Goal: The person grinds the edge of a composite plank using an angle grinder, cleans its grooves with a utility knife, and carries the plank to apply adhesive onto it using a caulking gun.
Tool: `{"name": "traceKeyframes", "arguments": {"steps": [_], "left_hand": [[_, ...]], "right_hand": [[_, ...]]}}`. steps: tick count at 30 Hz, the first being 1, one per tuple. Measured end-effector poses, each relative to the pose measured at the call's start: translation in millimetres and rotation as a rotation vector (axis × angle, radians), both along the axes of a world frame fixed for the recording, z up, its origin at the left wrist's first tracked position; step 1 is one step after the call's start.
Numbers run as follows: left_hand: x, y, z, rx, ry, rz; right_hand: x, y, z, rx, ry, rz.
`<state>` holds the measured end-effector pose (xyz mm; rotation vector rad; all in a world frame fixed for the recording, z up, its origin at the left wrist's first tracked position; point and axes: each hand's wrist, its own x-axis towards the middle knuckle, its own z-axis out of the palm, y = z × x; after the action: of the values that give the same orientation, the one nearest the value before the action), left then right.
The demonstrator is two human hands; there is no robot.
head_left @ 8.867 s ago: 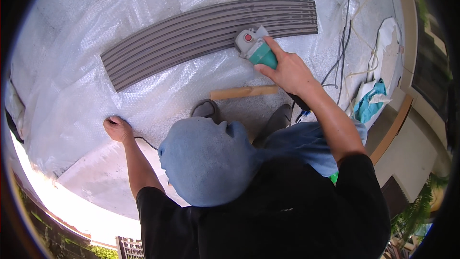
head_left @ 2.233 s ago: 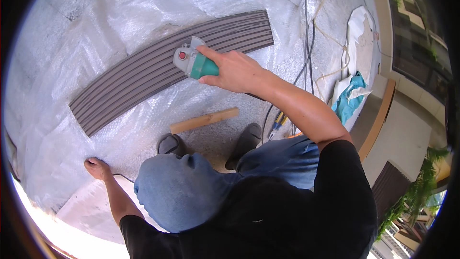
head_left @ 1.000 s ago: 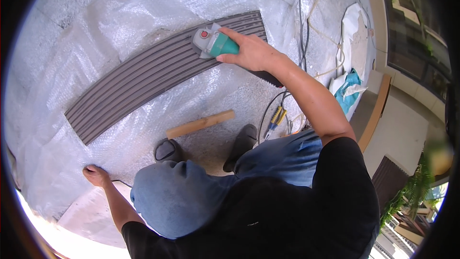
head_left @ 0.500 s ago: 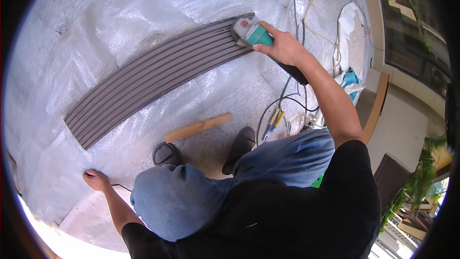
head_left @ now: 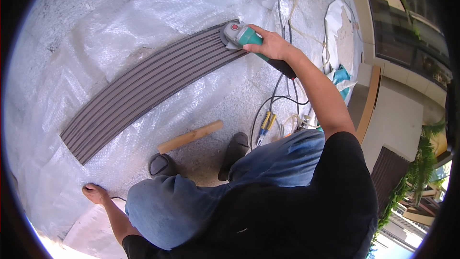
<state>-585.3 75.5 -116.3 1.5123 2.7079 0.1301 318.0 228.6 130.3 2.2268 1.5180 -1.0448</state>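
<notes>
Clearly, the right hand (head_left: 273, 45) was wrapped around the teal body of an angle grinder (head_left: 250, 37), whose grey head sat over the right end of a long, grooved panel (head_left: 153, 88); whether its disc touched the grooves could not be seen. The panel lay on bubble wrap (head_left: 105, 52). Near the panel's left end, on the person's side, the left hand (head_left: 96, 194) had its fingers curled in, though whether it gripped anything could not be told. Also on the panel's near side lay a wooden strip (head_left: 190, 136) and a yellow-and-blue-handled tool (head_left: 263, 123).
</notes>
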Motion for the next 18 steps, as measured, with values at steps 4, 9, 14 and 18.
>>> {"name": "traceKeyframes", "arguments": {"steps": [4,9,14,18], "left_hand": [[10.1,3.0,-0.9,0.044,-0.006,-0.043],[-0.3,1.1,3.7,0.027,0.019,-0.020],[-4.1,0.8,-3.6,0.011,0.008,-0.024],[0.4,3.9,-10.6,0.036,-0.004,-0.051]], "right_hand": [[60.6,-13.7,5.4,0.027,-0.145,-0.062],[59.1,-33.9,-3.8,0.234,0.064,-0.397],[36.4,-16.1,-27.2,0.186,0.285,-0.601],[44.9,-38.0,-42.8,0.243,0.290,-0.644]]}}
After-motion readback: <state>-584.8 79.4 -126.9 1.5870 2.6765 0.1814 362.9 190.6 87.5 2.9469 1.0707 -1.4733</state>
